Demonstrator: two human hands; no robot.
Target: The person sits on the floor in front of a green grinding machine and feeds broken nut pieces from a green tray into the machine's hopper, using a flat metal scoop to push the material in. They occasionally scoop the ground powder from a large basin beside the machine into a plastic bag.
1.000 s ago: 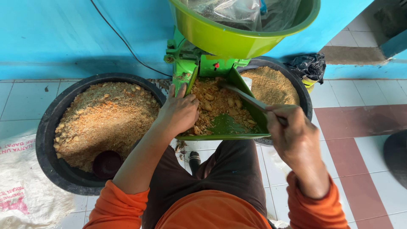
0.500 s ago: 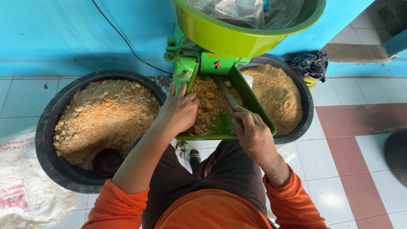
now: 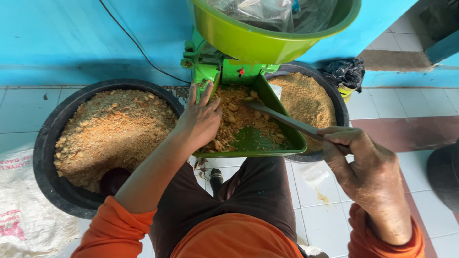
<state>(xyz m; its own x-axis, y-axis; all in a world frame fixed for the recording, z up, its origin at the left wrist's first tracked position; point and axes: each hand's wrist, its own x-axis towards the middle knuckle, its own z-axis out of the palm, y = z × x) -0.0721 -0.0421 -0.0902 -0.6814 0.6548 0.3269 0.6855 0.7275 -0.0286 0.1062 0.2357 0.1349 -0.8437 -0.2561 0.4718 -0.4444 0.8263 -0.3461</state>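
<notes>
My left hand (image 3: 203,119) lies flat, released, on brown crumbly meal in the green tray (image 3: 282,119). Right hand (image 3: 368,167) grip clenched on a stick (image 3: 282,120) reaching into the tray. Black tubs left (image 3: 52,143) and right (image 3: 334,95) hold the same meal.

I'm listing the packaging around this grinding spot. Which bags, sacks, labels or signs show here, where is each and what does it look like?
Woven sack: floor at lower left, beside the left black tub; white, crumpled, pink print.
Clear plastic bag: inside the green bowl on top of the machine; see-through, wrinkled.
Black plastic bag: on the floor against the blue wall, right of the machine; bunched up.
No signs or screens show.
</notes>
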